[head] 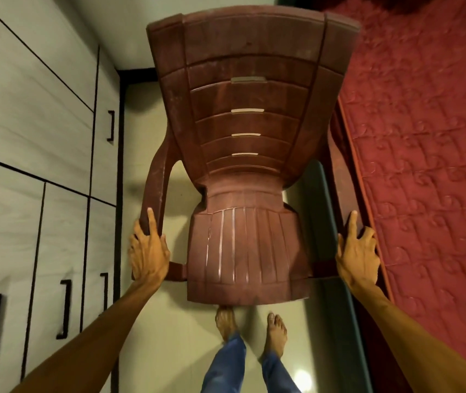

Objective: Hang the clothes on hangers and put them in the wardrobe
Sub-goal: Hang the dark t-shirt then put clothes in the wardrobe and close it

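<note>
Between wardrobe (27, 109) and bed (424, 137): we stand on a pale strip of floor (169, 313), looking down at a brown plastic chair (243, 131) in front of us, backrest far, seat near.
Left hand (148, 251): we grip the front end of the chair's left armrest (155, 188); fingers wrapped round it, index finger laid straight along the top.
Right hand (358, 251): we grip the front of the right armrest (337, 171) the same way, index finger straight, other fingers curled.
Chair: seat front edge covers the toes of our left foot (226, 321) in view; legs hidden, so we cannot tell if it is off the floor.
Wardrobe: to our left, pale wood-grain doors all closed, dark bar handles (65, 307); near the left armrest, with a gap of floor between.
Bed: to our right, red quilted cover; its edge runs just beside the right hand.
Feet: bare, right foot (277, 327) fully in view; blue jeans (226, 364) above the ankles.
</note>
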